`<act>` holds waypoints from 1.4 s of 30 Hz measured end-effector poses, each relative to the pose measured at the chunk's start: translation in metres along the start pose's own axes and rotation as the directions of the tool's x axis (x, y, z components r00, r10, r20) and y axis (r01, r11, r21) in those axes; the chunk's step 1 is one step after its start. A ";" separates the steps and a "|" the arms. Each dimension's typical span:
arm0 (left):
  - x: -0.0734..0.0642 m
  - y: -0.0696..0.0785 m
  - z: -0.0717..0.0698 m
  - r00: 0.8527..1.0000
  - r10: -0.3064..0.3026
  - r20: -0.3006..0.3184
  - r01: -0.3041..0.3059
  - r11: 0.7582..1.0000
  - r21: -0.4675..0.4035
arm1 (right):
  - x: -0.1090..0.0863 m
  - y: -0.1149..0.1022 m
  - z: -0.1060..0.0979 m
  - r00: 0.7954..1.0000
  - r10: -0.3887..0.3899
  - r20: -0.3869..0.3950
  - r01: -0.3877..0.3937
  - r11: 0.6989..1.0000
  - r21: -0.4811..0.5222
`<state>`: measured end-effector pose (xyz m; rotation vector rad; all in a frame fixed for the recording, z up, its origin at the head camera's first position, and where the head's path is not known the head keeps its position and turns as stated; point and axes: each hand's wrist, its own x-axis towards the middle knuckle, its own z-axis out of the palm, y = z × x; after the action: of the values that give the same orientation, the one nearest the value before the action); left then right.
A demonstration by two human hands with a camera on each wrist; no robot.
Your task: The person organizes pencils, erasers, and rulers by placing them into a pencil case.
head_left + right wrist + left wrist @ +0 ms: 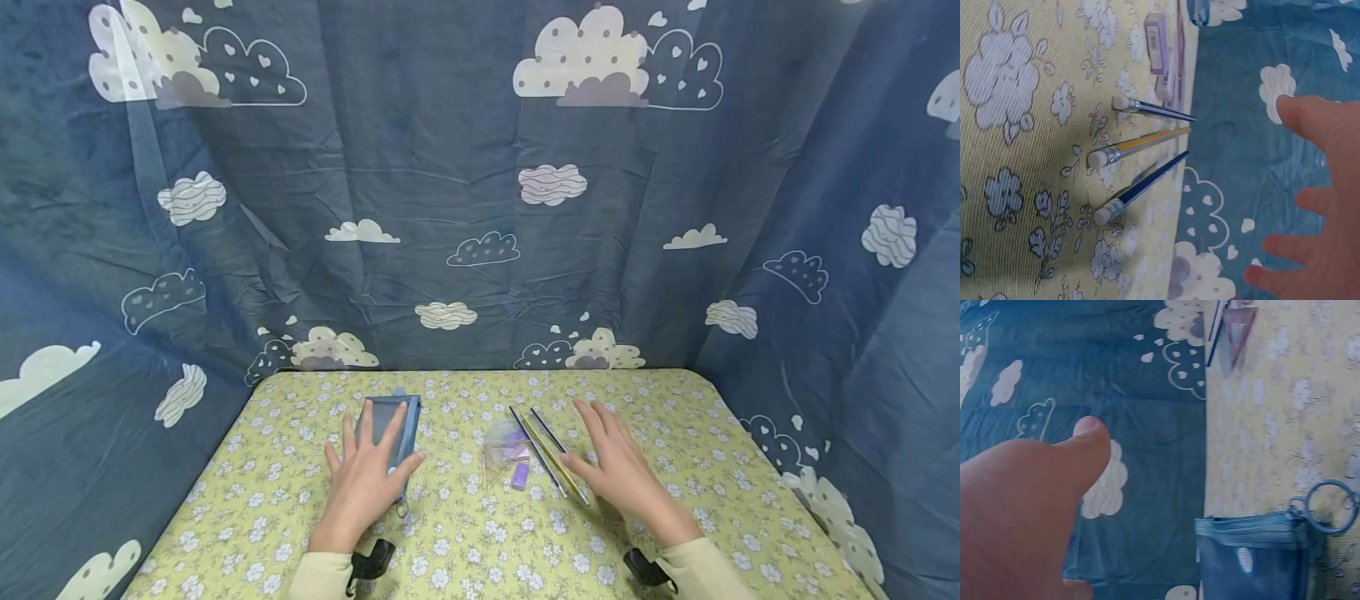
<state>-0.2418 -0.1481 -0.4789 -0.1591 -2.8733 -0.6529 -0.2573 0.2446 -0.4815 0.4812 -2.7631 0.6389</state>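
Observation:
My left hand [367, 479] is spread, fingers straight, over a blue mesh zip pouch [412, 421] on the left of the table. In the left wrist view the thumb stands apart from the pouch, whose zip end carries a blue ring [1332, 506]. My right hand [626, 475] hovers with fingers extended, just right of three pencils. One is a yellow pencil [557, 460], lying between two dark blue pencils; all have white eraser ends toward me. In the right wrist view the fingers are clear of them. Neither hand holds anything.
Left of the pencils lie a small purple eraser [521, 476], clear plastic drawing templates [495, 462] and another purple item [516, 444]. A yellow floral cloth [450, 550] covers the table. A dark blue cloud-print curtain [427, 192] hangs behind and at both sides.

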 end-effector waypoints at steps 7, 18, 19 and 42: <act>0.006 -0.008 0.010 1.000 0.026 0.007 -0.026 1.000 -0.006 | 0.008 0.003 0.001 0.999 -0.029 0.044 0.027 0.999 0.036; 0.014 -0.016 0.022 0.998 0.065 -0.026 -0.065 0.997 0.035 | 0.015 0.015 0.011 0.997 -0.038 0.063 0.031 0.994 0.103; 0.014 -0.016 0.023 0.997 0.067 -0.033 -0.065 0.997 0.040 | 0.015 0.016 0.012 0.997 -0.040 0.066 0.033 0.994 0.107; 0.022 -0.012 0.057 0.986 0.111 -0.126 -0.089 0.982 0.168 | 0.018 0.038 0.036 0.987 0.030 0.158 -0.068 0.968 0.240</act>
<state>-0.2743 -0.1329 -0.5297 -0.2257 -2.7517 -0.3935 -0.2947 0.2555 -0.5213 0.5343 -2.8609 1.0029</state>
